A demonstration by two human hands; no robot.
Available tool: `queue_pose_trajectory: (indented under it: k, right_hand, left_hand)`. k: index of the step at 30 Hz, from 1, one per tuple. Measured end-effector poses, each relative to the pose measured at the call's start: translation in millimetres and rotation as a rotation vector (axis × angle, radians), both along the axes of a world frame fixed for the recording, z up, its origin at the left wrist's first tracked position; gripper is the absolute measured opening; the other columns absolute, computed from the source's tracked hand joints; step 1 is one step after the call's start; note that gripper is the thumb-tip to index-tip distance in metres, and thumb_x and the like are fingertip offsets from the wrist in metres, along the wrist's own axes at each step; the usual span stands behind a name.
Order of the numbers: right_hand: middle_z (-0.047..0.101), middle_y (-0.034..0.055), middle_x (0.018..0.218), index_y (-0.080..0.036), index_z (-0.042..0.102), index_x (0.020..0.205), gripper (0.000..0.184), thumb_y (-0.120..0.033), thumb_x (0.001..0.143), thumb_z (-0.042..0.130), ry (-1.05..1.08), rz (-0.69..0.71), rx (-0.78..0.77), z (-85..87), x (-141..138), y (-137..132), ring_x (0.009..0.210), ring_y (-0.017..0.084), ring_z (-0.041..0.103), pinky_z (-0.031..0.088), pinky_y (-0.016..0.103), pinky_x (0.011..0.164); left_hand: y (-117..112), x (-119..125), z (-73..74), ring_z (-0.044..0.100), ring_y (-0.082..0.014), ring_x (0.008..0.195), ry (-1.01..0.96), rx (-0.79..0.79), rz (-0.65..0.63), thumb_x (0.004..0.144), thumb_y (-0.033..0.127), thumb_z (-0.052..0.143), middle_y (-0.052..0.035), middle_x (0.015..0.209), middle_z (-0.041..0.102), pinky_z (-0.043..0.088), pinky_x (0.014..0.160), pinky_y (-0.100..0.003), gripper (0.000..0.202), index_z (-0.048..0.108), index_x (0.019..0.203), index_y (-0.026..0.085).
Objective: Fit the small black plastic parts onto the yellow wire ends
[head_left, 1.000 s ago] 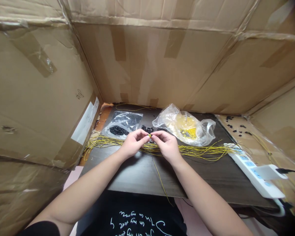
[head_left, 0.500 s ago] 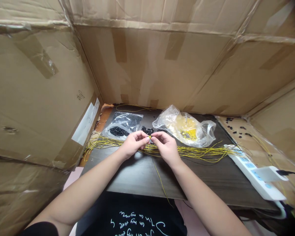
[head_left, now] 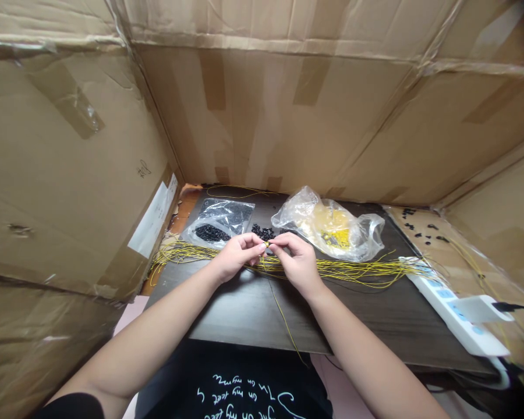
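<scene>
My left hand is closed, thumb and fingers pinching a small yellow piece. Opposite it, my right hand pinches a tiny dark part at the piece's right side; its kind is too small to make out. A single yellow wire hangs from between the hands down toward my shirt. Beneath both hands a long bundle of yellow wires lies across the dark table. Just behind my fingertips is a loose pile of small black parts.
A clear bag of black parts lies at the back left, an open plastic bag of yellow parts at the back right. A white power strip with a plugged-in charger runs along the right edge. Cardboard walls enclose the table.
My hands stay almost in place. A dark part now shows at my right fingertips, beside the yellow piece, and the fingers have shifted slightly.
</scene>
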State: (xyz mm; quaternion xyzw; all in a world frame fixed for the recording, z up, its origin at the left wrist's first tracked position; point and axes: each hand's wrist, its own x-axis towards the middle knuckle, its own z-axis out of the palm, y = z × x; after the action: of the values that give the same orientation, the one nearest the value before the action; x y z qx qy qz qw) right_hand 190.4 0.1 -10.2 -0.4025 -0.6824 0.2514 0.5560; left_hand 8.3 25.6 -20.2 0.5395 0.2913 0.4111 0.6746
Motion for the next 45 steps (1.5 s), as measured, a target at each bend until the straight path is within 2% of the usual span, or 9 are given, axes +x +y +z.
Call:
queue_pose_trajectory:
  k: [3,7,12,19,26,40,45]
  right_hand:
    - [0.070,0.0039,0.083,-0.023,0.074,0.084,0.012,-0.033,0.089,0.070,0.022,0.002,-0.003,0.6,-1.5,-0.4,0.079,0.018,0.064,0.052,0.033,0.076]
    - [0.069,0.0036,0.082,-0.020,0.071,0.084,0.023,-0.043,0.087,0.072,0.161,0.017,-0.161,-4.1,-5.2,-0.5,0.077,0.017,0.064,0.051,0.031,0.073]
    - [0.067,0.0020,0.078,-0.019,0.068,0.079,0.027,-0.045,0.084,0.076,0.272,0.033,-0.265,-4.5,-9.2,-3.8,0.073,0.015,0.062,0.050,0.029,0.071]
    - [0.069,0.0011,0.080,-0.020,0.072,0.086,0.023,-0.042,0.083,0.078,0.372,0.048,-0.326,-0.7,-11.7,-9.1,0.070,0.013,0.062,0.052,0.027,0.070]
    - [0.073,0.0019,0.082,-0.021,0.073,0.089,0.023,-0.043,0.085,0.077,0.473,0.047,-0.341,-5.1,-11.3,-9.1,0.066,0.012,0.062,0.053,0.027,0.070]
    - [0.071,0.0017,0.082,-0.021,0.075,0.087,0.021,-0.042,0.083,0.078,0.391,0.009,-0.308,5.7,-12.8,-15.5,0.066,0.013,0.062,0.054,0.028,0.066]
    - [0.072,0.0038,0.087,-0.021,0.074,0.086,0.023,-0.044,0.084,0.077,0.345,0.002,-0.250,6.9,-13.1,-16.9,0.068,0.014,0.062,0.054,0.030,0.067]
  left_hand:
    - [-1.0,0.3,2.2,0.045,-0.0040,0.049,-0.011,-0.016,-0.010,0.078,0.047,0.080,-0.0002,0.072,0.066,0.035,0.051,-0.019,0.039,0.062,0.084,0.014]
    - [-2.5,1.3,4.4,0.048,-0.0049,0.050,0.027,0.024,0.041,0.078,0.049,0.080,-0.0001,0.073,0.067,0.036,0.050,-0.019,0.040,0.062,0.086,0.014]
    - [-5.6,3.2,4.0,0.051,-0.0067,0.054,0.110,0.177,0.154,0.080,0.050,0.078,-0.0004,0.075,0.067,0.040,0.051,-0.020,0.039,0.064,0.087,0.015]
    - [-11.8,2.2,5.4,0.063,-0.0124,0.071,0.198,0.429,0.301,0.086,0.040,0.074,-0.0031,0.082,0.070,0.050,0.068,-0.024,0.026,0.068,0.091,0.015]
    - [-13.9,0.9,10.3,0.060,-0.0101,0.063,0.213,0.525,0.396,0.085,0.036,0.075,-0.0029,0.080,0.071,0.051,0.061,-0.022,0.022,0.071,0.092,0.016]
    - [-16.9,0.8,12.4,0.062,-0.0111,0.064,0.278,0.595,0.359,0.087,0.034,0.074,-0.0030,0.078,0.072,0.050,0.064,-0.024,0.018,0.072,0.090,0.016]
    - [-17.0,1.9,12.2,0.061,-0.0110,0.064,0.241,0.519,0.321,0.087,0.036,0.073,-0.0029,0.078,0.071,0.050,0.063,-0.024,0.020,0.071,0.090,0.016]
